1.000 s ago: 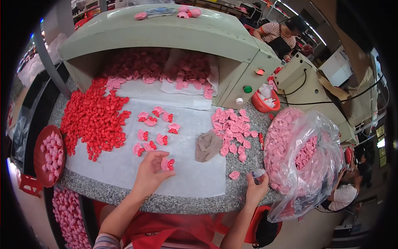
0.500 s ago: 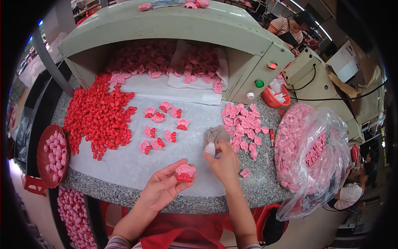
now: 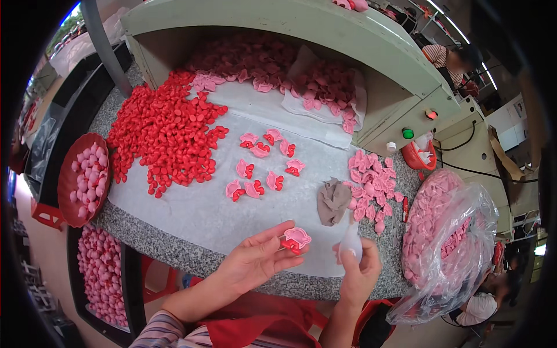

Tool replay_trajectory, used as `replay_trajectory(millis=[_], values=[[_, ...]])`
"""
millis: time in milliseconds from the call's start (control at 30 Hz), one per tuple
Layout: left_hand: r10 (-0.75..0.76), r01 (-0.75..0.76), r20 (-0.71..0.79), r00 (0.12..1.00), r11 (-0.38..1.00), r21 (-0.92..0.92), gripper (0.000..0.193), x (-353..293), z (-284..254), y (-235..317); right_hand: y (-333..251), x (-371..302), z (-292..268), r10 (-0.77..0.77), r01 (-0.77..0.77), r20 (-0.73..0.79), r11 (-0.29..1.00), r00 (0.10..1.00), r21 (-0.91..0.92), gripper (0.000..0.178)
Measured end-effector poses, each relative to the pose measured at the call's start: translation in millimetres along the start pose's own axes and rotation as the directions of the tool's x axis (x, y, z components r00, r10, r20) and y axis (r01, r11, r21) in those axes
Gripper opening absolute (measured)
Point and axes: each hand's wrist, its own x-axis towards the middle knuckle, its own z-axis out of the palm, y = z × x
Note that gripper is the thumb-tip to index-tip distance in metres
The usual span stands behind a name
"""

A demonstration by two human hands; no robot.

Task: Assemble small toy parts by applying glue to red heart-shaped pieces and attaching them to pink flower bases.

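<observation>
My left hand [image 3: 255, 258] holds a small pink moulded piece with a red bow-like part [image 3: 296, 238] between its fingertips, above the near edge of the white sheet [image 3: 180, 209]. In my right hand [image 3: 361, 272] is a translucent white squeeze bottle [image 3: 351, 242], its narrow nozzle pointing up. The bottle is apart from the held piece. Just beyond it lies a crumpled grey-brown cloth [image 3: 332, 201]. Several pink pieces with red parts [image 3: 254, 189] are spread across the middle of the sheet. Loose pink pieces [image 3: 371, 182] lie right of the cloth, and a large heap of red parts [image 3: 168, 133] is at left.
A pale green machine [image 3: 278, 23] with a wide opening full of pink pieces spans the back. A red bowl [image 3: 68, 191] of pink balls stands left, a red basket [image 3: 415, 159] right. A plastic bag [image 3: 447, 278] partly covers a pink heap [image 3: 429, 214]. Other people are beyond.
My right hand has picked the bottle up off the cloth and drawn it back toward me. The left hand still holds the pink and red piece. The whole view has shifted and tilted.
</observation>
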Motion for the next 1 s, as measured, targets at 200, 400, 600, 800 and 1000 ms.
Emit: replay_trajectory(millis=[200, 400, 600, 800, 1000], values=[[0.049, -0.044, -0.046, 0.998, 0.993, 0.110, 0.046, -6.8, 11.7, -3.6, -19.0, -36.0, 18.0, -0.638, 0.633, 0.071, 0.732, 0.767, -0.252, 0.033], [0.166, -0.145, -0.066, 0.984, 0.957, 0.251, 0.042, -14.6, 15.7, -3.5, -28.8, -41.0, 20.5, -0.693, 0.726, 0.220, 0.638, 0.686, -0.257, 0.031], [0.172, -0.148, -0.084, 0.982, 0.961, 0.235, 0.039, -16.8, 17.2, -4.3, -33.0, -41.5, 25.9, -0.673, 0.720, 0.258, 0.630, 0.694, -0.292, 0.028], [0.189, -0.160, -0.088, 0.978, 0.950, 0.269, 0.038, -19.1, 14.9, -3.9, -34.3, -40.5, 26.9, -0.677, 0.731, 0.278, 0.611, 0.681, -0.304, 0.027], [0.192, -0.162, -0.079, 0.978, 0.943, 0.291, 0.038, -19.0, 13.3, -4.0, -34.6, -39.3, 27.3, -0.660, 0.724, 0.298, 0.620, 0.690, -0.302, 0.025]])
